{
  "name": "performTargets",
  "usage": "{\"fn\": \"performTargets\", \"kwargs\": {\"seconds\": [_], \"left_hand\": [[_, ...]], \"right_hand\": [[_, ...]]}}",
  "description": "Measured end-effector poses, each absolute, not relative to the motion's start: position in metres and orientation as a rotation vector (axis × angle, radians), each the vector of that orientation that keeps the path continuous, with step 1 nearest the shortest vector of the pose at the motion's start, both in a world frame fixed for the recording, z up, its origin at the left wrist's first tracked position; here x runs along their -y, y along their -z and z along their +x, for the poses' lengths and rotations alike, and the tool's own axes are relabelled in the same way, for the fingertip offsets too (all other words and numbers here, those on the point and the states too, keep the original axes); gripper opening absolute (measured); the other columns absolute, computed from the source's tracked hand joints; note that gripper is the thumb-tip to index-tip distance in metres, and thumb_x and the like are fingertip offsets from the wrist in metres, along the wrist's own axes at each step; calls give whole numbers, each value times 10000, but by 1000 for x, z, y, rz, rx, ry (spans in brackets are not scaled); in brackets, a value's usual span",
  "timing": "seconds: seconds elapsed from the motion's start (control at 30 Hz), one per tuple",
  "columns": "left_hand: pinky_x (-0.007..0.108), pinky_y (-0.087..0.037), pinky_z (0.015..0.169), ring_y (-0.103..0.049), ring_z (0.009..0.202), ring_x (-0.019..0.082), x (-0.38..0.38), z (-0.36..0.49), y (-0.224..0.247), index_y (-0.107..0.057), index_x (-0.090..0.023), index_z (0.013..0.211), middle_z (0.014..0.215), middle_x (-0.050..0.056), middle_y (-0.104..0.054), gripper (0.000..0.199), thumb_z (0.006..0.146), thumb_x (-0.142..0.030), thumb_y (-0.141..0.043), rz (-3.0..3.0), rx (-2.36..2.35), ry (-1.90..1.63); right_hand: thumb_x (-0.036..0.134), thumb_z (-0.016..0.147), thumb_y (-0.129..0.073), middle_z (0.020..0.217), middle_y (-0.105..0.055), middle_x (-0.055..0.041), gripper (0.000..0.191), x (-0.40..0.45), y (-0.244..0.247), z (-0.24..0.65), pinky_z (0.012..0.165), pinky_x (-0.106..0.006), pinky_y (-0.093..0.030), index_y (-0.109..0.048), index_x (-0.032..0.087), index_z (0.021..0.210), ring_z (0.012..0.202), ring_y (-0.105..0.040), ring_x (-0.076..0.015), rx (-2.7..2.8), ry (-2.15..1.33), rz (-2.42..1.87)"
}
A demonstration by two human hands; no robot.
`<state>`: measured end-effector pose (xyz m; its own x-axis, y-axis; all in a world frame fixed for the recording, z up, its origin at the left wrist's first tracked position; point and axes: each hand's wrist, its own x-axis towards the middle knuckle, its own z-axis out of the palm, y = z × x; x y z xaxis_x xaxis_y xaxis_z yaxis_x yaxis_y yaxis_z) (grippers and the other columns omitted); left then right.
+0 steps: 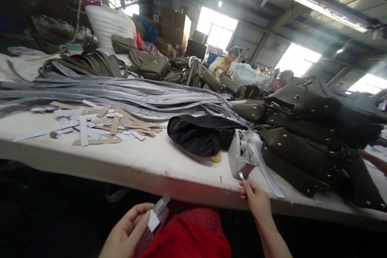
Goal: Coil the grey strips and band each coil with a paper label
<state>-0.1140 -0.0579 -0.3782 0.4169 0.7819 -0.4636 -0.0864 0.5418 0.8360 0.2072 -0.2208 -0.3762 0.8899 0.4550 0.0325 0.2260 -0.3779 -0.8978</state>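
Observation:
My left hand (pixel 128 229), low in the view, is closed on a clear plastic piece (pixel 161 205) with a greyish end; a small white patch (pixel 153 221) shows beside the thumb. Its exact kind I cannot make out. Near the table's front edge, my right hand (pixel 255 197) pinches a small pale piece with a shiny metal tip (pixel 241 175) between thumb and fingertips. Just beyond that tip stands a white tape dispenser (pixel 238 155) with a translucent strip (pixel 269 171) hanging to its right. My fingers stay apart from the dispenser.
A black cloth item (pixel 196 135) lies left of the dispenser. Paper and card strips (pixel 96 123) are scattered on the white table (pixel 145 161). Long grey strips (pixel 136 94) run behind them. Dark green bags (pixel 302 141) pile up at right. A co-worker (pixel 222 64) sits beyond.

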Motion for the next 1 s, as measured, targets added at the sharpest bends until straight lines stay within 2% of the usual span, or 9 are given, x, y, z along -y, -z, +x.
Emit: {"fn": "performTargets", "kwargs": {"seconds": [0.1,0.23,0.37,0.53,0.77,0.87,1.0], "left_hand": [[246,-492,582,-634,635,178,57,-112,374,-642,-168,908,730,24,-693,497,640,-563,-781,900,-1001,-683],[242,-487,627,-637,693,170,59,-113,374,-630,-147,908,764,44,-691,381,754,-488,-698,1072,-948,-706],[248,-487,657,-627,699,151,62,-118,374,-610,-130,921,790,51,-681,268,828,-380,-623,1152,-945,-775],[248,-500,650,-629,690,145,64,-126,372,-595,-134,952,791,42,-672,197,859,-308,-583,1178,-995,-848],[269,-519,718,-654,773,173,64,-131,375,-615,-145,961,866,67,-697,197,886,-317,-556,1221,-1008,-877],[261,-518,705,-652,757,167,63,-131,375,-620,-142,948,854,61,-701,215,875,-341,-579,1205,-985,-875],[252,-508,678,-650,731,167,62,-133,373,-649,-139,929,824,58,-710,228,862,-353,-605,1259,-1065,-862]], "right_hand": [[585,788,-646,591,-624,-19,455,204,369,168,540,-284,-489,-726,142,851,534,-576,-169,624,-446,-1859],[540,830,-630,568,-615,-12,398,167,354,99,538,-257,-474,-718,153,808,527,-559,-151,886,-893,-1707],[492,882,-592,570,-616,-6,368,140,349,43,559,-241,-441,-699,151,793,535,-547,-134,1121,-1159,-1585],[544,836,-631,522,-589,-1,422,122,360,19,488,-233,-397,-659,144,704,464,-499,-120,1108,-1302,-1552],[624,763,-668,487,-599,-15,493,112,372,16,411,-229,-361,-638,149,634,400,-485,-119,991,-1394,-1596],[620,750,-686,506,-620,-24,489,113,372,17,431,-231,-389,-652,144,645,415,-510,-122,988,-1424,-1561],[548,762,-717,632,-690,-55,427,115,373,15,565,-254,-479,-712,122,781,540,-601,-144,996,-1518,-1446]]}}
